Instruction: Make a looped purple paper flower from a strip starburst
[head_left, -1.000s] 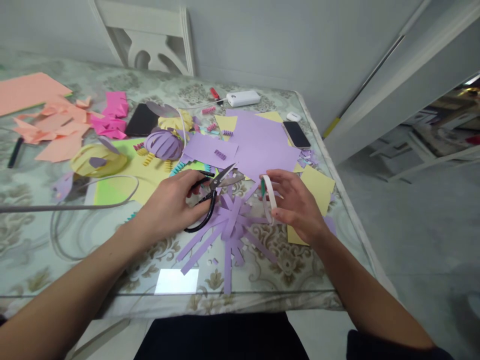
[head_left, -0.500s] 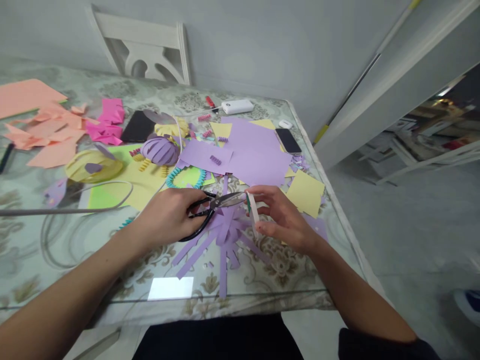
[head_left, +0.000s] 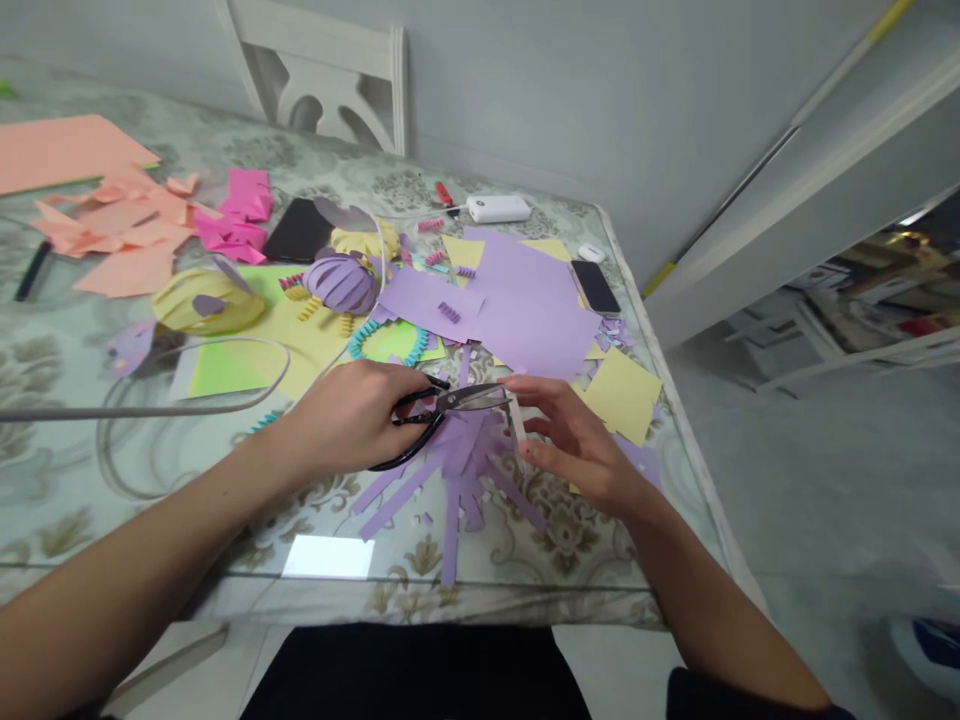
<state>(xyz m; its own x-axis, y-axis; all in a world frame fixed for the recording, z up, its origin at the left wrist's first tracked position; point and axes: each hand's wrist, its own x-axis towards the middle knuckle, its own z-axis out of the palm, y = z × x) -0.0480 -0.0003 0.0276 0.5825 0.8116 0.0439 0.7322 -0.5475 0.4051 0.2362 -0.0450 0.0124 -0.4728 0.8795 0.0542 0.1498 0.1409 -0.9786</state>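
My left hand (head_left: 360,412) grips black-handled scissors (head_left: 439,402), fingers through the loops, blades pointing right and slightly apart. Between the fingertips and thumb of my right hand (head_left: 574,440) is a roll of white tape (head_left: 517,418), seen nearly edge-on with a bit of green on its inner side. The blade tips reach the top of the roll by my right fingertips; whether a strip of tape lies between them is too small to tell. Beneath both hands, purple paper strips (head_left: 450,530) fan out from a shared centre on the table.
Purple sheets (head_left: 525,300), a yellow sheet (head_left: 624,395) and a phone (head_left: 595,288) lie beyond my hands. Leftward are a purple paper ball (head_left: 341,282), a yellow one (head_left: 206,300), a turquoise coil ring (head_left: 365,342) and crumpled orange paper (head_left: 135,225). A grey cable (head_left: 150,412) crosses the left.
The scissors' blades have come over the top edge of the tape roll. The roll has turned slightly, showing less green. The whole view has shifted a little.
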